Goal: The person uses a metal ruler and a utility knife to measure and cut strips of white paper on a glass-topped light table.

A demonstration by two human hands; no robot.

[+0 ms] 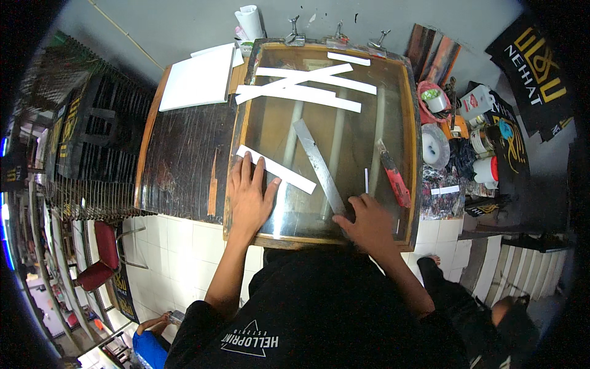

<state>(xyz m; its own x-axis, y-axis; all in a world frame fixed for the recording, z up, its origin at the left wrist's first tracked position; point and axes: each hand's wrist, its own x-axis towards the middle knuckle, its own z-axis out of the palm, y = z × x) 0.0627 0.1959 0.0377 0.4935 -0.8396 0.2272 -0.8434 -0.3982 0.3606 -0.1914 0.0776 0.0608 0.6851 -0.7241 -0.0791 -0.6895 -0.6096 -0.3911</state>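
My left hand (251,200) lies flat on the left part of a glass-topped, wood-framed table (319,230), fingers stretched out. Its fingertips press on the left end of a white paper strip (289,175). A steel ruler (316,161) lies slantwise across the glass, and its near end sits between the thumb and fingers of my right hand (370,222). Right of the ruler rests a red utility knife (395,178), with a thin white sliver (367,181) beside it. Several more paper strips (322,95), some crossing, lie at the far side of the glass.
A white paper stack (200,77) sits on the dark wooden table (184,154) at left. Metal clamps (295,31) line the glass table's far edge. Tubs and bottles, including a white container (435,146), crowd the right side. Another person (150,347) shows at lower left.
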